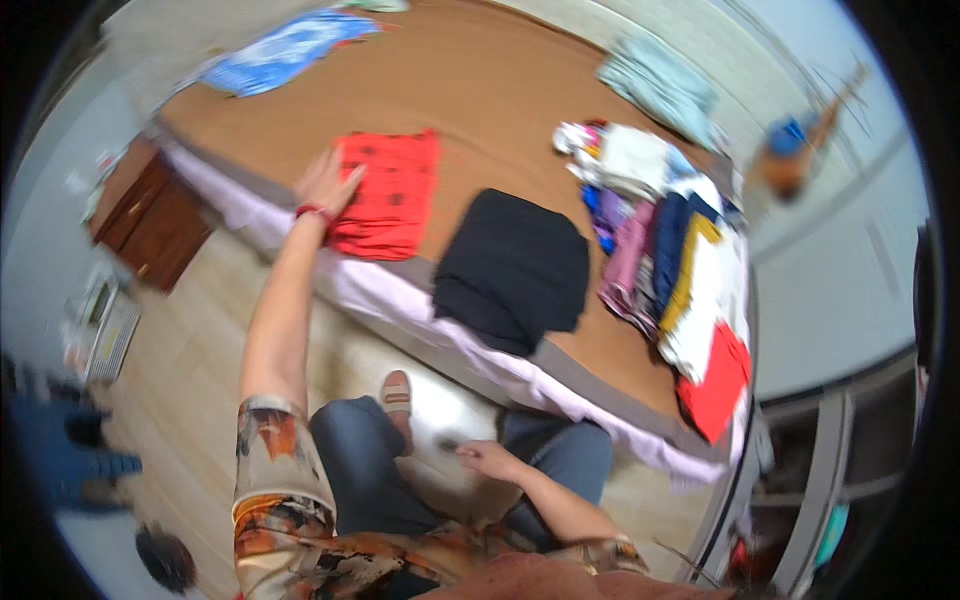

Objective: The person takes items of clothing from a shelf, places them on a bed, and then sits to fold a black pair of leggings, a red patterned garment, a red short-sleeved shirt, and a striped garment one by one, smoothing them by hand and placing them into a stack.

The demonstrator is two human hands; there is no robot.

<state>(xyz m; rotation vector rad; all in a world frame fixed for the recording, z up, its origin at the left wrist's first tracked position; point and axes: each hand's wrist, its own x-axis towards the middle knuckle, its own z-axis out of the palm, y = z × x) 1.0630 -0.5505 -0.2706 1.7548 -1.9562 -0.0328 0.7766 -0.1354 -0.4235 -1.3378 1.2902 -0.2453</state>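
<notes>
My left hand (pixel 327 183) reaches out with the arm stretched and lies flat, fingers apart, on the left edge of a folded red garment (pixel 388 193) on the bed (pixel 480 90). A red band circles that wrist. To the right of the red garment lies a folded black garment (pixel 515 268), hanging slightly over the bed's edge. My right hand (pixel 484 459) hangs low beside my thigh, above the floor, fingers loosely curled, holding nothing that I can see.
A pile of mixed coloured clothes (pixel 670 250) lies along the bed's right side. A blue cloth (pixel 280 50) and a pale green cloth (pixel 660 85) lie farther back. A brown wooden cabinet (pixel 150 220) stands left of the bed. Shelving (pixel 830 480) stands at right.
</notes>
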